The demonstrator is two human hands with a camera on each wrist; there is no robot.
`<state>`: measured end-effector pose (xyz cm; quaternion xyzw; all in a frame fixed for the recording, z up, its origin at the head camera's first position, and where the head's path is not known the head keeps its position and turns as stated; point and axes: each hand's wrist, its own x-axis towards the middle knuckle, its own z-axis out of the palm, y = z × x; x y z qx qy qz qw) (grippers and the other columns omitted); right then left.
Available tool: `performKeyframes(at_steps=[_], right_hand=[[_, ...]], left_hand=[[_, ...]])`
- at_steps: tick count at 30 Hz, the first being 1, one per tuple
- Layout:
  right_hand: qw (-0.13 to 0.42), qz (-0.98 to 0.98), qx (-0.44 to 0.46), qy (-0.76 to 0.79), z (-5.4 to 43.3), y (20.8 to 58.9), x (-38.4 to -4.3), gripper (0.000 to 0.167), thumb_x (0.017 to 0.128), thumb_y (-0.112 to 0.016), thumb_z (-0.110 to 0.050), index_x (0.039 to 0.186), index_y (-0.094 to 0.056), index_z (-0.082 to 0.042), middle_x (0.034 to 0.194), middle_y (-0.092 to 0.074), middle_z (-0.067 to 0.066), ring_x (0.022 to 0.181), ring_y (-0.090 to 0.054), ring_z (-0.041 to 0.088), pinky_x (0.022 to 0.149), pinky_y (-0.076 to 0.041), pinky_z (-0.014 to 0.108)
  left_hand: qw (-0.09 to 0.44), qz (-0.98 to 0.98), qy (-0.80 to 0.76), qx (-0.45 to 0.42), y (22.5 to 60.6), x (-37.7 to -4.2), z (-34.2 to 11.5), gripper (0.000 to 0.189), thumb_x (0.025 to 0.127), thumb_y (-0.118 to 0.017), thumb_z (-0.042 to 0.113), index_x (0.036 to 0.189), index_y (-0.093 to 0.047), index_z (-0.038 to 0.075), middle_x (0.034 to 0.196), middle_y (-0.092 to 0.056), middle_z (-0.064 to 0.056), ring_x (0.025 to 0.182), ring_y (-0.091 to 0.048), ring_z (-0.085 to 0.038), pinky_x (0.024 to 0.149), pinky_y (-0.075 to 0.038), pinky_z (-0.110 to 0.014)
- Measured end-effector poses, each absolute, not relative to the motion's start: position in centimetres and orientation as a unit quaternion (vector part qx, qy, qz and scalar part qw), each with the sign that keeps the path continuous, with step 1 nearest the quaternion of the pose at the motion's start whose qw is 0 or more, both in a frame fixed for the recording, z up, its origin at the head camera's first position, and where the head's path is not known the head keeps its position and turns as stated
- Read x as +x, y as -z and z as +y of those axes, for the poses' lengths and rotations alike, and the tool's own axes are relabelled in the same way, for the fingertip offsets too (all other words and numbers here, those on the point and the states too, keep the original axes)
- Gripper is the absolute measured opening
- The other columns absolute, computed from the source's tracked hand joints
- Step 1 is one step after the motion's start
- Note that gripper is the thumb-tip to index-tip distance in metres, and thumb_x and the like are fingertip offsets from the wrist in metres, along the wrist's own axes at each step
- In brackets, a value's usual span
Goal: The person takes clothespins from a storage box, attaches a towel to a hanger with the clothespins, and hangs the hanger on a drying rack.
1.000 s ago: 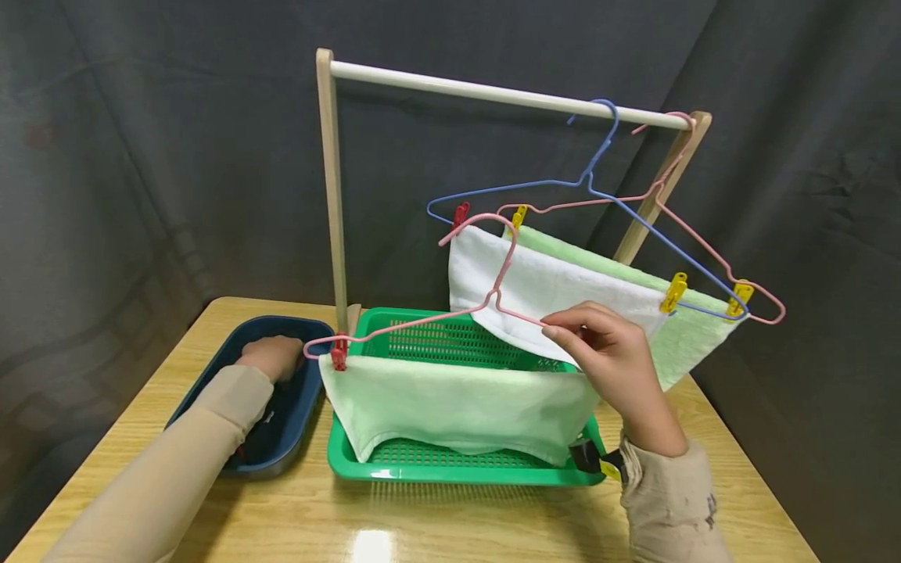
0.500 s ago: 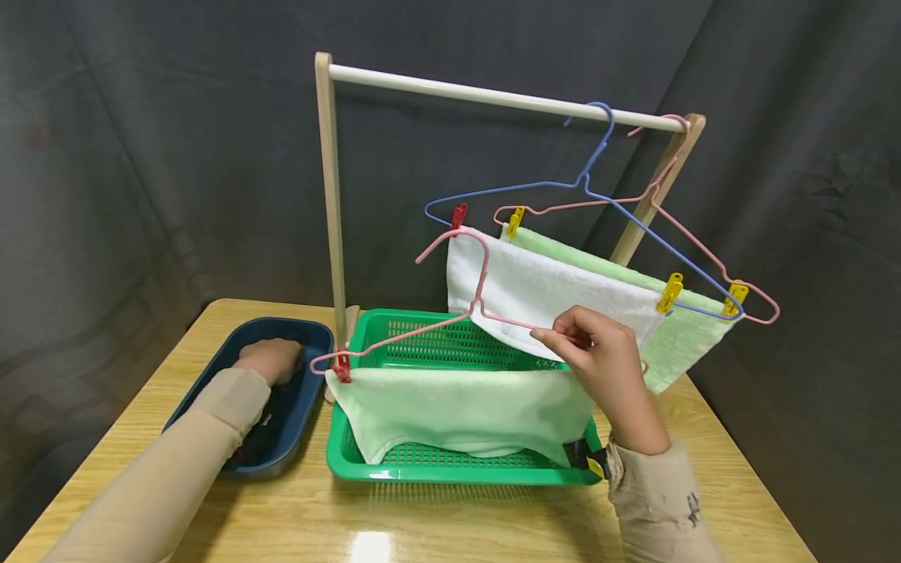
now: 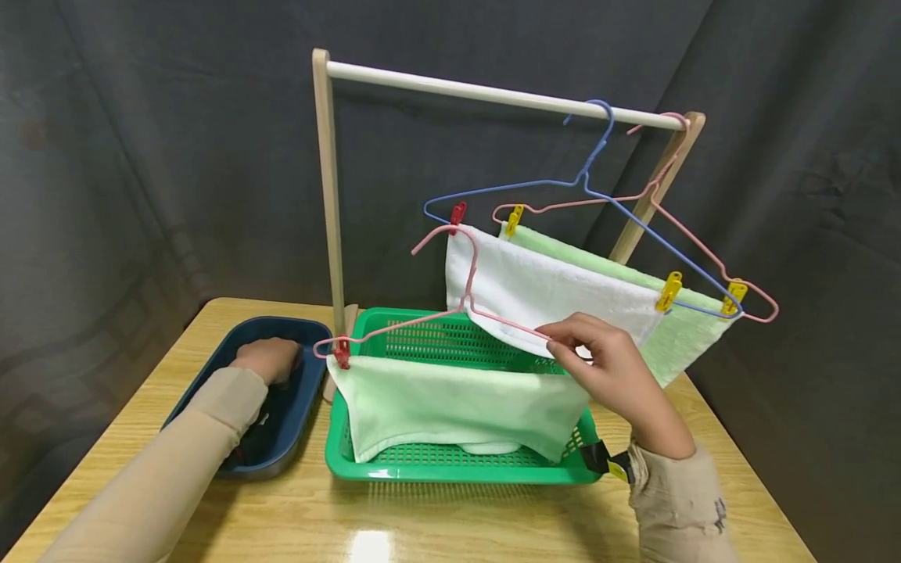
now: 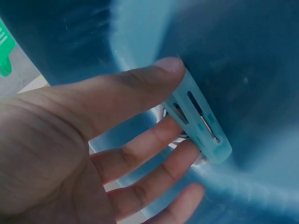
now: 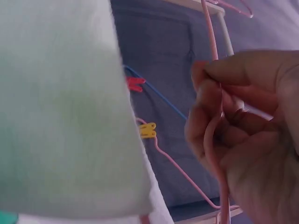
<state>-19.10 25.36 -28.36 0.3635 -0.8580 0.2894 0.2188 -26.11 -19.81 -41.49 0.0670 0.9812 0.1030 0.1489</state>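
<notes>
My left hand (image 3: 266, 360) reaches into a dark blue basin (image 3: 310, 407). In the left wrist view its thumb and fingers pinch a light blue clothespin (image 4: 202, 120) near the basin's wall. A pink hanger (image 3: 450, 228) is pinched by my right hand (image 3: 608, 363) along its right-hand side. From this hanger a pale green towel (image 3: 457, 403) hangs, with a red clothespin (image 3: 341, 354) at its left corner. The towel's upper right corner is near my right hand, and how it is fastened there is hidden.
Behind stands a rack with a white rod (image 3: 450, 84). On it hang a blue hanger (image 3: 517, 185) with a white towel (image 3: 556, 277) and another pink hanger (image 3: 704, 241) with a green towel (image 3: 693, 344). A green basket (image 3: 464, 473) sits below the held towel.
The held hanger and towel have shifted left since a second ago, the hook most of all. My left hand stays inside the basin with little movement.
</notes>
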Motion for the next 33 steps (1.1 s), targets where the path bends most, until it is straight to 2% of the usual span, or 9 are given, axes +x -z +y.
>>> performKeyframes(at_steps=[4,7,11,15,20,27,30,33], right_hand=[[0.25,-0.839,0.411,-0.252,25.6,28.4,-19.4,0.025,0.09,-0.069,0.009,0.108,-0.075,-0.007,0.095,-0.07,0.003,0.077,-0.057,0.006,0.068,-0.046,0.013],[0.278,-0.833,0.427,-0.214,25.6,28.5,-19.6,0.03,0.086,-0.072,0.011,0.109,-0.074,-0.009,0.096,-0.07,-0.001,0.08,-0.06,0.006,0.072,-0.047,0.013],[0.316,-0.844,0.408,-0.146,25.6,28.7,-19.8,0.031,0.084,-0.076,0.007,0.106,-0.071,-0.013,0.095,-0.069,-0.007,0.079,-0.062,0.007,0.068,-0.049,0.022],[0.341,-0.854,0.379,-0.107,26.0,29.1,-20.2,0.023,0.084,-0.079,-0.001,0.1,-0.069,-0.014,0.091,-0.068,-0.004,0.074,-0.06,0.009,0.061,-0.049,0.031],[0.366,-0.842,0.37,-0.14,26.7,29.7,-20.9,0.017,0.083,-0.08,-0.004,0.093,-0.069,-0.011,0.083,-0.066,-0.001,0.066,-0.048,0.007,0.058,-0.04,0.022],[0.329,-0.816,0.377,-0.288,27.3,30.3,-21.2,0.026,0.077,-0.08,0.012,0.088,-0.074,-0.011,0.079,-0.068,0.0,0.061,-0.045,0.005,0.056,-0.036,0.018],[0.301,-0.815,0.377,-0.322,27.6,30.1,-21.0,0.028,0.078,-0.077,0.016,0.09,-0.076,-0.009,0.082,-0.071,0.003,0.063,-0.051,0.005,0.057,-0.04,0.017],[0.272,-0.817,0.37,-0.348,27.8,29.9,-20.6,0.029,0.08,-0.073,0.018,0.094,-0.077,-0.007,0.086,-0.072,0.006,0.071,-0.06,0.005,0.062,-0.047,0.016]], left_hand=[[0.15,0.981,-0.102,0.068,41.5,-26.0,-19.8,0.018,0.085,-0.073,-0.001,0.082,-0.058,0.008,0.078,-0.055,-0.01,0.072,-0.054,-0.03,0.065,-0.047,-0.042],[0.151,0.981,-0.102,0.067,41.5,-26.0,-19.9,0.018,0.086,-0.073,-0.001,0.083,-0.057,0.008,0.079,-0.056,-0.01,0.073,-0.054,-0.03,0.066,-0.048,-0.043],[0.152,0.981,-0.104,0.067,41.5,-26.0,-20.0,0.018,0.086,-0.074,0.0,0.083,-0.058,0.008,0.079,-0.056,-0.01,0.073,-0.055,-0.03,0.066,-0.048,-0.044],[0.151,0.981,-0.103,0.07,41.6,-26.1,-20.1,0.018,0.085,-0.075,0.001,0.083,-0.058,0.008,0.08,-0.057,-0.01,0.073,-0.055,-0.03,0.066,-0.048,-0.045],[0.147,0.981,-0.103,0.077,41.5,-26.0,-20.2,0.018,0.085,-0.076,0.002,0.085,-0.059,0.008,0.082,-0.058,-0.01,0.074,-0.055,-0.03,0.067,-0.049,-0.047],[0.125,0.98,-0.12,0.096,41.2,-25.7,-20.6,0.016,0.087,-0.077,0.006,0.099,-0.065,0.002,0.091,-0.065,-0.013,0.079,-0.058,-0.028,0.069,-0.052,-0.048],[0.095,0.981,-0.126,0.11,40.7,-25.4,-20.9,0.023,0.089,-0.077,0.011,0.106,-0.066,0.0,0.095,-0.067,-0.014,0.08,-0.061,-0.026,0.071,-0.053,-0.048],[0.051,0.981,-0.137,0.127,39.9,-24.9,-21.2,0.025,0.092,-0.074,0.013,0.108,-0.064,-0.003,0.091,-0.066,-0.012,0.076,-0.061,-0.024,0.07,-0.053,-0.046]])
